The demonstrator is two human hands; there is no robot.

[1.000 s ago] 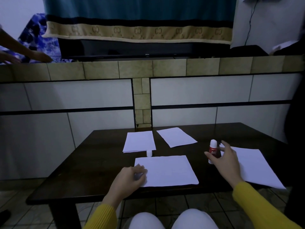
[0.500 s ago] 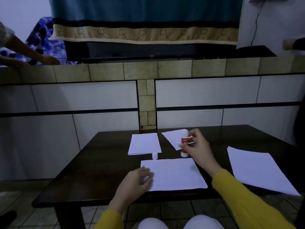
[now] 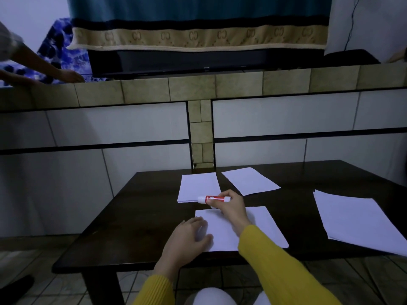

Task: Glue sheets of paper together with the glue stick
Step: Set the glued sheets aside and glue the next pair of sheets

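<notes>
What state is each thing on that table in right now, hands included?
Glue stick: lying sideways in the air, gripped by the right hand.
Right hand: curled round the glue stick.
Left hand: resting flat on the near sheet.
Near sheet: flat on the table.

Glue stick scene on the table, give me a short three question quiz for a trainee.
1. True or false: the glue stick stands upright on the table.
2. Which hand holds the glue stick?
3. The left hand rests on: A) the nearest sheet B) the stack at the far right C) the floor.

Key: 1 false, it is held sideways above the table. 2 the right hand. 3 A.
</notes>
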